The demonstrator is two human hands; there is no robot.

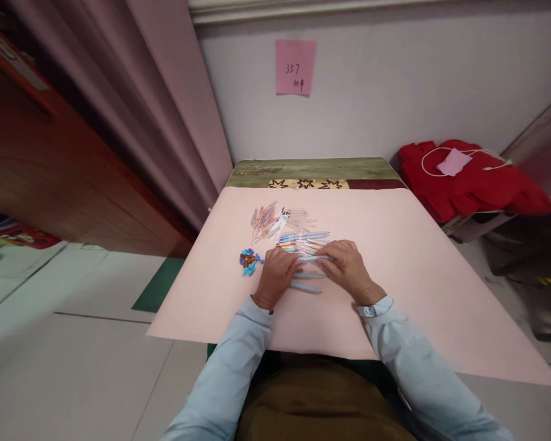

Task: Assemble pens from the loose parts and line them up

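My left hand (277, 273) and my right hand (346, 267) are closed over the pink sheet (417, 294), pinching the two ends of a light blue pen (309, 258) held level between them. Several more pens (305, 235) lie just beyond my fingers, some blue and some orange-tipped. Nearer to me, two pale blue pens (307, 287) rest side by side, partly hidden by my left hand. To the left of that hand is a small heap of blue and brown pieces (248, 262), perhaps pen clips or caps.
Past the pens lie clear pinkish tubes (264, 219), pale tubes (302, 216) and white dark-tipped sticks (279, 223). The sheet covers a green table (312, 168) against the wall. A red cloth (472, 184) with a white cable is at right; a curtain (165, 92) hangs left.
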